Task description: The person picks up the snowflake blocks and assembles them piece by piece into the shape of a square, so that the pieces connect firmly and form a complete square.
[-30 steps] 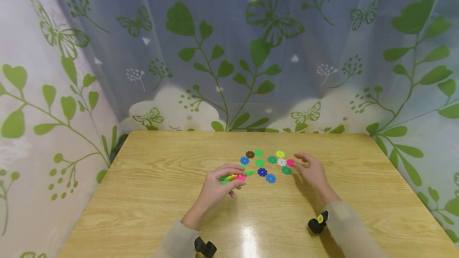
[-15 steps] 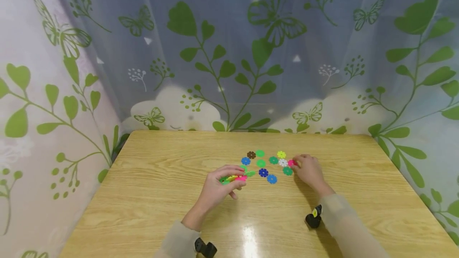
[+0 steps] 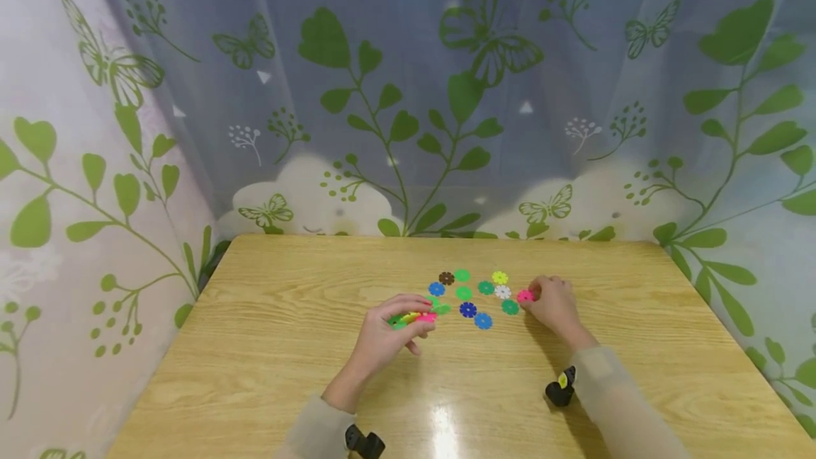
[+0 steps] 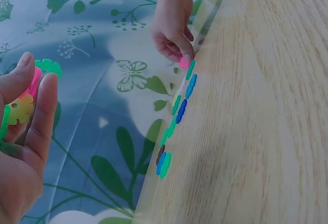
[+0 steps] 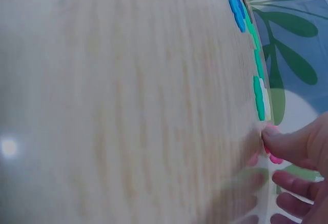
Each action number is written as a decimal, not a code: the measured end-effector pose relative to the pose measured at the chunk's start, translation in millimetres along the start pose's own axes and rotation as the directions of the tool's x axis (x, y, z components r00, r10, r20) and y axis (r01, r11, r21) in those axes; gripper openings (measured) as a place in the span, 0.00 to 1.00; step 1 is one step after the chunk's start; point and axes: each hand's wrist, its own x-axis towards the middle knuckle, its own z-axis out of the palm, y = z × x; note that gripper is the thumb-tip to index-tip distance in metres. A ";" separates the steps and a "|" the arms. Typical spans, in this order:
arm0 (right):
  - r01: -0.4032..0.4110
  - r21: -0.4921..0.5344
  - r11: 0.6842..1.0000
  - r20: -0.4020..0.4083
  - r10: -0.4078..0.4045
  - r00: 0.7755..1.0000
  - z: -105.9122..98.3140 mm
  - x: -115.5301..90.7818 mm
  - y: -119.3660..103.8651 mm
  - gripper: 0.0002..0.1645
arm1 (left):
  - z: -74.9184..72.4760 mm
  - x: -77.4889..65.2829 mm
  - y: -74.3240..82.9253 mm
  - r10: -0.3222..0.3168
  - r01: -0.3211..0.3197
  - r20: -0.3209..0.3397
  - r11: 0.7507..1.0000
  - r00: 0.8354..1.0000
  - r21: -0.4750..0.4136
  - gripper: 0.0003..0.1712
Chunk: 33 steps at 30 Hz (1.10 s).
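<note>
Head cam: R hand [image 3: 556, 305] pinches pink notched disc [image 3: 525, 295], right of ctr. L hand [image 3: 380, 335] grips notched-disc bunch [image 4: 21, 114] well left, slightly lower; loose discs [image 3: 468, 309] btwn.

hands [image 4: 23, 162] [image 5: 303, 152] cropped by their wrist views; right-hand pink disc [image 3: 524, 296] partly covered

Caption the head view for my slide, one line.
Left hand holds colourful discs; right hand pinches a pink disc beside loose discs on the wooden table.
</note>
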 end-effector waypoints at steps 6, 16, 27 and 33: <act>-0.011 0.137 0.991 0.026 0.008 1.000 -2.5 -6.6 -2.9 0.13 | 0.6 2.4 1.8 -0.011 0.011 -0.017 1.000 1.000 0.007 0.13; 0.041 0.266 0.963 -0.051 -0.029 0.998 -7.6 -26.7 -20.3 0.09 | 0.0 5.8 -14.8 -0.018 0.018 -0.039 1.000 0.999 0.005 0.13; 0.208 0.469 0.859 -0.172 -0.142 0.975 -10.7 -52.9 -59.3 0.07 | 1.5 9.0 -25.1 0.030 -0.030 -0.041 1.000 0.999 -0.006 0.14; 0.232 0.588 0.775 -0.197 -0.141 0.970 -9.4 -58.6 -74.6 0.08 | 2.2 9.4 -22.1 -0.002 0.002 -0.042 1.000 0.999 -0.009 0.13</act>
